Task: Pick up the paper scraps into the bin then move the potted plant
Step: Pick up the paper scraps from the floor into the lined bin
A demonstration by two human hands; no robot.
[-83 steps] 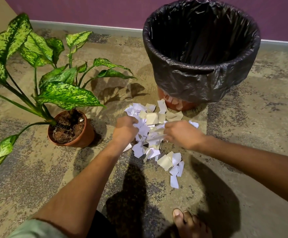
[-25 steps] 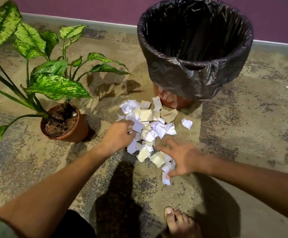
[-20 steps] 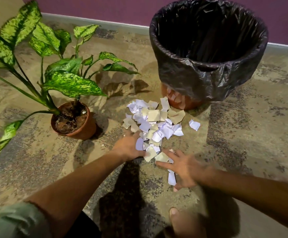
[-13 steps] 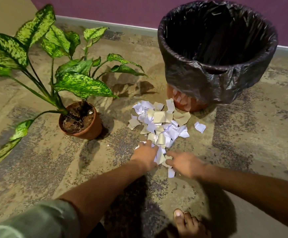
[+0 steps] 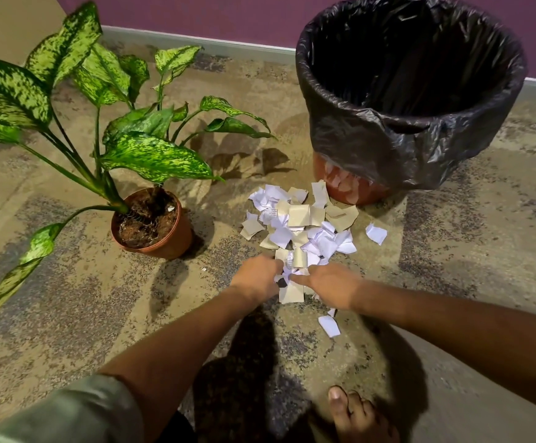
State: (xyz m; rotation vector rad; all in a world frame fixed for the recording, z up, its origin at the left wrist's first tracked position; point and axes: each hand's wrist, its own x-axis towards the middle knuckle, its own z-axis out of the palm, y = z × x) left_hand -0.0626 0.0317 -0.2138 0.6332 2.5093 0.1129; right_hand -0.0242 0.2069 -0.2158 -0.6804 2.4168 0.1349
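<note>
A pile of white and tan paper scraps (image 5: pixel 298 225) lies on the floor in front of the bin (image 5: pixel 410 148), an orange tub lined with a black bag. The potted plant (image 5: pixel 153 223), with speckled green leaves in a brown pot, stands left of the pile. My left hand (image 5: pixel 257 276) and my right hand (image 5: pixel 327 284) press together at the near edge of the pile, fingers curled around several scraps between them. One tan scrap (image 5: pixel 290 294) sticks out below the hands. A single white scrap (image 5: pixel 329 326) lies nearer to me.
A lone scrap (image 5: pixel 376 233) lies right of the pile. A purple wall with a grey skirting (image 5: pixel 196 43) runs behind the plant and bin. My bare foot (image 5: pixel 356 414) is at the bottom edge. The floor is mottled beige.
Both hands slid from the pile's middle to its near edge and closed in on each other, bunching scraps between them. The view shifted left and back.
</note>
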